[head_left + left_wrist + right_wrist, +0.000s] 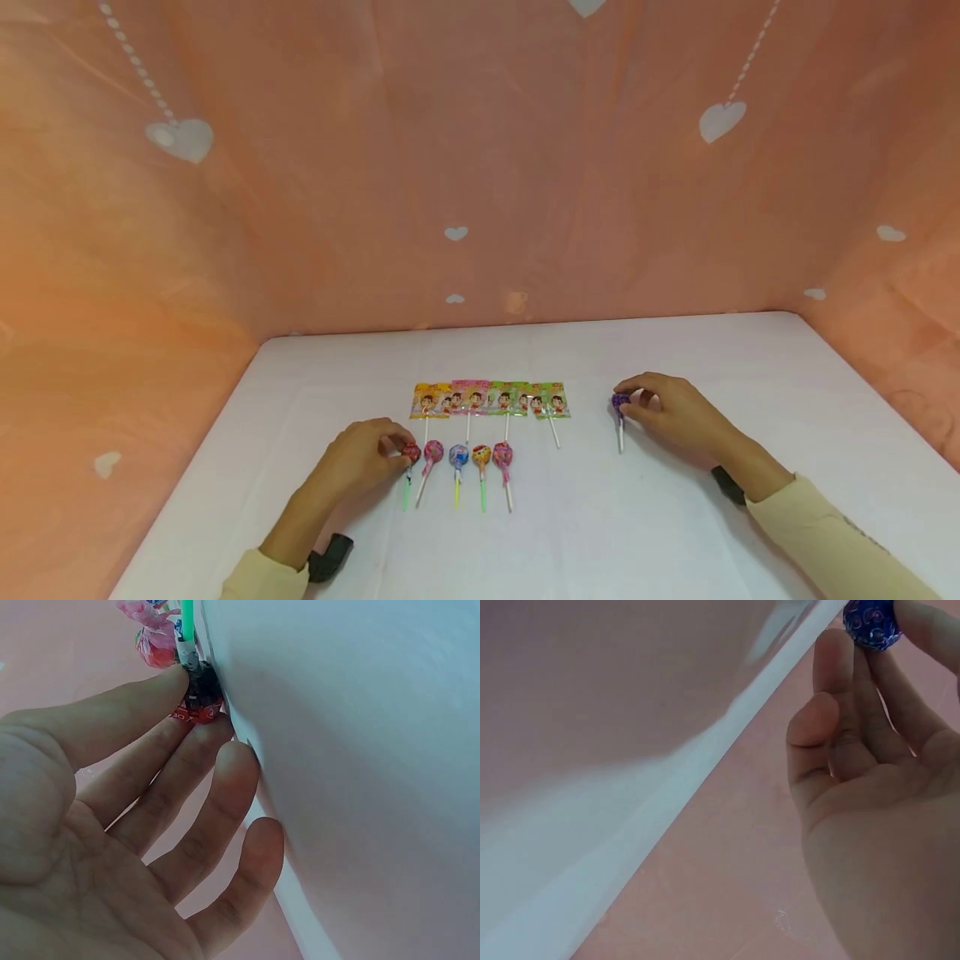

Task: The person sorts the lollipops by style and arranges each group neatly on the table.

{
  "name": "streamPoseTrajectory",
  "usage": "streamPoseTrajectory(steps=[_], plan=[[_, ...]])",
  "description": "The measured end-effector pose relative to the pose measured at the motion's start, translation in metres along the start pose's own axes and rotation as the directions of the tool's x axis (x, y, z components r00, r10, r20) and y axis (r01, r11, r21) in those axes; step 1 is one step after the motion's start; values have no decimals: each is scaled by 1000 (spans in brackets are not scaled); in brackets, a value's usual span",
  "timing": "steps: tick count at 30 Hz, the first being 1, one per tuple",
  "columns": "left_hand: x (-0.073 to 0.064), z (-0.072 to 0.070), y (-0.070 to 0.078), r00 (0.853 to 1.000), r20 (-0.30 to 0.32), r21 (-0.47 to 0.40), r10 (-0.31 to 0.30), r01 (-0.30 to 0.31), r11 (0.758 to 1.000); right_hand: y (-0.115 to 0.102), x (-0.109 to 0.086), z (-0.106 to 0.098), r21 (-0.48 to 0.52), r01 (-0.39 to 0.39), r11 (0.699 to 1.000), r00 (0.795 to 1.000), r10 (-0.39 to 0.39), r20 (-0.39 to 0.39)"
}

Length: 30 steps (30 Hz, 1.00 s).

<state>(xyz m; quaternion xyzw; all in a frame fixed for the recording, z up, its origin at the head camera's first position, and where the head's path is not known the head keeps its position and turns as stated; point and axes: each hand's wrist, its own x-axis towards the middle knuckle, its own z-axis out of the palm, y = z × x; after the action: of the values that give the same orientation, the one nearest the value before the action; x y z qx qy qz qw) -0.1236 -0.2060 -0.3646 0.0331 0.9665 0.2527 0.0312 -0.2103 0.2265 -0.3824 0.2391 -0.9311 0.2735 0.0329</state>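
With thumb and fingertips my left hand pinches the head of a red lollipop on a green stick, at the left end of a row. In the left wrist view its dark and red wrapper sits between thumb and fingers. My right hand pinches a purple-blue lollipop with a white stick, apart from the others. The right wrist view shows its shiny blue wrapper between thumb and fingers. Beside the red one lie a pink lollipop, a blue one, a yellow-orange one and another pink one.
Behind the row lie several flat-packed lollipops: an orange packet, a pink packet, a green packet and another green packet. All rest on a white table, with an orange-pink curtain behind and at both sides.
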Motion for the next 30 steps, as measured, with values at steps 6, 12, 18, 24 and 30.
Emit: streamPoseTrajectory(steps=[6, 12, 18, 24, 30], plan=[[1, 1, -1, 1000, -1, 5, -21, 21, 1000, -2, 2, 1, 0, 29, 1000, 1000, -29, -8], [0, -1, 0, 1000, 2, 3, -2, 2, 1000, -8, 3, 3, 14, 20, 1000, 999, -20, -26], [-1, -1, 2, 1000, 5, 1, -1, 1, 1000, -18, 6, 10, 49, -43, 998, 999, 44, -11], [-1, 2, 1, 1000, 0, 5, -6, 6, 1000, -30, 8, 19, 11, 4, 1000, 1000, -4, -26], [-1, 1, 0, 1000, 3, 16, -2, 2, 1000, -38, 7, 21, -20, 63, 998, 997, -64, -44]])
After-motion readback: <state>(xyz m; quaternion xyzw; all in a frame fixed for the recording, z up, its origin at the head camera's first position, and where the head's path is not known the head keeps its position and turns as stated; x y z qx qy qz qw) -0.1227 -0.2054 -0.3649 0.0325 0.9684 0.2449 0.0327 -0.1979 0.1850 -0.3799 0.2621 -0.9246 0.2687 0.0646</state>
